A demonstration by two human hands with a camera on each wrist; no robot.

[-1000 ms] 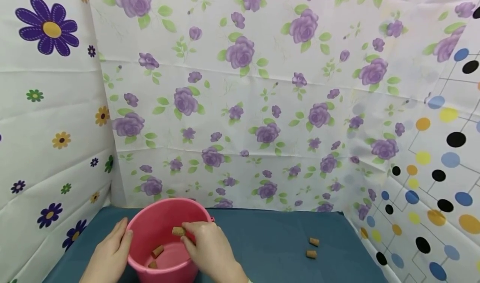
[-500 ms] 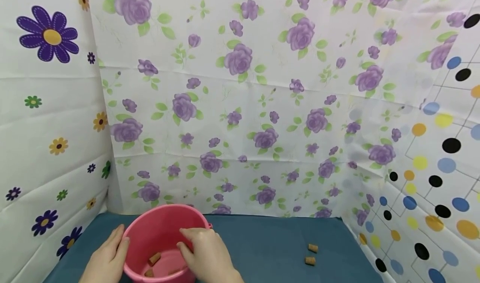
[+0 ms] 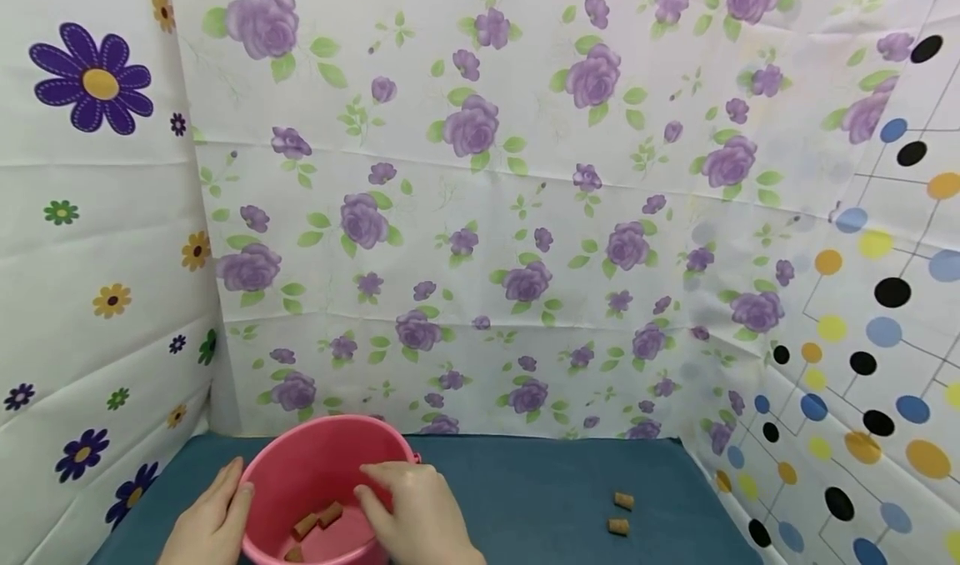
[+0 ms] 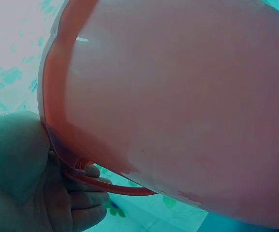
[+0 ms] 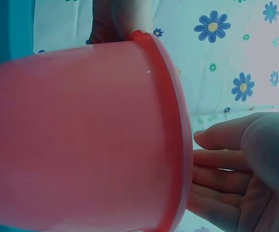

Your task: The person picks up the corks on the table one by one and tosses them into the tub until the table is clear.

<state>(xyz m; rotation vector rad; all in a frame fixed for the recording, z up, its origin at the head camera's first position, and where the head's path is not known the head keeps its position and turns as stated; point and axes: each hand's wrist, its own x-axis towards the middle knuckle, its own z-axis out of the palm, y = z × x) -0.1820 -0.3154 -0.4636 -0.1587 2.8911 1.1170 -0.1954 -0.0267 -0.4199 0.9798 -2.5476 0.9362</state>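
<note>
A pink bucket [image 3: 330, 440] stands at the left front, its inside facing up toward me. Three corks, one of them a cork [image 3: 330, 513] near the middle, lie on its floor. My left hand [image 3: 206, 519] rests against the left rim with fairly straight fingers; in the left wrist view its fingers [image 4: 90, 199] extend past the bucket's handle [image 4: 115, 187]. Over the right rim, my right hand [image 3: 420, 511] reaches into the opening, thumb and forefinger apart and nothing between them. The right wrist view shows its fingers [image 5: 221, 179] loosely extended beyond the rim.
Two more corks, a farther cork [image 3: 623, 501] and a nearer cork [image 3: 618, 527], lie on the blue tabletop [image 3: 540, 482] at the right. Patterned sheets enclose the table: a rose-print sheet [image 3: 480, 215] behind, a daisy-print one [image 3: 52, 257] left, a dotted one [image 3: 862, 398] right.
A second ago my right thumb and forefinger pinched a cork above the bucket. They let go; it dropped and shifted across the bucket floor beside another. My left hand stays at the rim.
</note>
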